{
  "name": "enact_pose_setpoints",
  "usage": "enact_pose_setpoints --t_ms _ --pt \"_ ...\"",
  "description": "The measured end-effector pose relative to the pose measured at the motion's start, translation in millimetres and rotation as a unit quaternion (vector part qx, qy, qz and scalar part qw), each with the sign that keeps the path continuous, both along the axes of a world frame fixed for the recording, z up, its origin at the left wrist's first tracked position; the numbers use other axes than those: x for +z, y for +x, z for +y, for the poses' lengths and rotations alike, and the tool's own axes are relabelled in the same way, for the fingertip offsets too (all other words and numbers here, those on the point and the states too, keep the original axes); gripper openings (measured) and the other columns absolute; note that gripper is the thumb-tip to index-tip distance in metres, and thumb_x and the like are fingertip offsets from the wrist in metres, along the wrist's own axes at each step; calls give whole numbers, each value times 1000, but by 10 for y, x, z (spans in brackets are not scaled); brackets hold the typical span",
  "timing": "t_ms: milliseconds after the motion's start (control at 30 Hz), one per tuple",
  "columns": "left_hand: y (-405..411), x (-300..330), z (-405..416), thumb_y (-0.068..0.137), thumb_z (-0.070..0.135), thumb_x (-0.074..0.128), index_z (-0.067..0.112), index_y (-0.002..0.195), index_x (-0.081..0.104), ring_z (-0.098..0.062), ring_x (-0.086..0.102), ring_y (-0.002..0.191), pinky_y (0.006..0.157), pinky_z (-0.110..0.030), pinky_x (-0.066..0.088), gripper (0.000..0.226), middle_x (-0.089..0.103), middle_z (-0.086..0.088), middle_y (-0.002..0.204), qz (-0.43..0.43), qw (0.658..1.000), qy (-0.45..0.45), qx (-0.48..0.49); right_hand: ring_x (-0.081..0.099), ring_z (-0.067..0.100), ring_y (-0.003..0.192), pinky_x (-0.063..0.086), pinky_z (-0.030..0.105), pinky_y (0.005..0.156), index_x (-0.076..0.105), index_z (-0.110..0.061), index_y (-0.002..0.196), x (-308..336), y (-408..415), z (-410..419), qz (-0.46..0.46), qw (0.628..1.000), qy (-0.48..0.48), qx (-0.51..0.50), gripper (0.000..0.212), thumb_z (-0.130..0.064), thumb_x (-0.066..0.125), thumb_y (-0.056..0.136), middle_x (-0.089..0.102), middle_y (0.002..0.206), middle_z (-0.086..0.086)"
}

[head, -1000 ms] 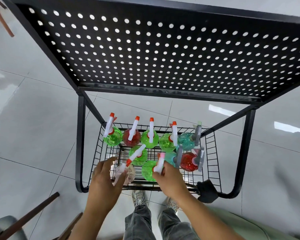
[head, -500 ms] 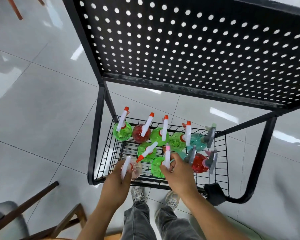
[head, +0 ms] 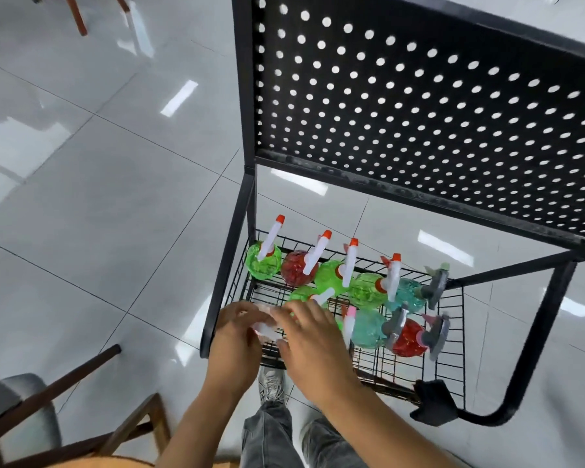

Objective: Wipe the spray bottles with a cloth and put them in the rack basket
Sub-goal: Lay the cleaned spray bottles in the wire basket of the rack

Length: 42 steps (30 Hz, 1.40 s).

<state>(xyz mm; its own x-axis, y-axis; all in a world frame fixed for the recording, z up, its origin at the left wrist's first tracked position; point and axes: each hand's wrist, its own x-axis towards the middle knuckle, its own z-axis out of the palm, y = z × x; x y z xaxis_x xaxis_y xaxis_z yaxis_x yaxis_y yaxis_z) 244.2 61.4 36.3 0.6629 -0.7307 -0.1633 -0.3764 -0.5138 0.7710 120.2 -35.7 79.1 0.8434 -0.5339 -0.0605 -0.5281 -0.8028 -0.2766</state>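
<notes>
Both my hands meet over the near left corner of the wire rack basket (head: 453, 336), and the clear spray bottle (head: 263, 327) sits between them, mostly hidden. My left hand (head: 235, 342) curls round its left side, fingers bent over the top of it. My right hand (head: 313, 339) lies against its right side with the fingers stretched leftward across it; whether they actually grip I cannot tell, since the picture is blurred there. Only a pale strip of the bottle shows in the gap between my palms, at the level of the basket's front rim.

Behind my knuckles stand the other bottles: a back row of green (head: 263, 265), red (head: 296, 271), two more green and a teal one (head: 406, 295), then nearer ones in teal (head: 368, 329) and red (head: 407, 339). A dark cloth (head: 431, 401) hangs on the basket's near right corner, well apart from both hands.
</notes>
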Motion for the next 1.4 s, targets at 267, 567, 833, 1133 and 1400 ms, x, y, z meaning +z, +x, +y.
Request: enact_pose_setpoints --t_ms 267,567,833,1133,1400 --pt "-184 -42 96 106 13 59 8 163 35 -17 48 144 118 -38 43 62 43 3 161 97 989 19 109 74 31 87 39 35 61 61 -20 124 2 368 12 128 991 46 -14 21 -29 59 105 76 93 6" --pt "-151 -81 55 97 54 65 34 146 55 -10 70 104 94 -45 61 53 60 5 129 151 984 55 81 72 20 99 54 35 80 61 -33 141 5 136 -180 48 986 140 -70 40 -18 55 105 70 124 -7" --pt "-19 -42 -192 103 22 68 17 141 60 5 65 89 87 -36 56 39 57 3 130 144 987 52 59 69 23 109 52 37 91 45 -36 151 17 -342 13 195 962 189 -10 43 -35 49 109 44 149 -12" --pt "127 -67 -383 104 25 63 30 120 59 -12 67 93 83 -47 61 17 65 11 108 190 977 56 77 67 39 108 52 45 90 18 -27 161 -326 -408 196 329 927 180 19 74 -7 58 102 19 167 15" --pt "150 -119 -388 104 37 63 34 112 57 -17 67 89 74 -36 54 10 66 10 105 185 978 55 78 68 39 99 38 41 70 10 -24 163 -341 -329 212 336 930 144 37 83 3 53 98 46 147 22"
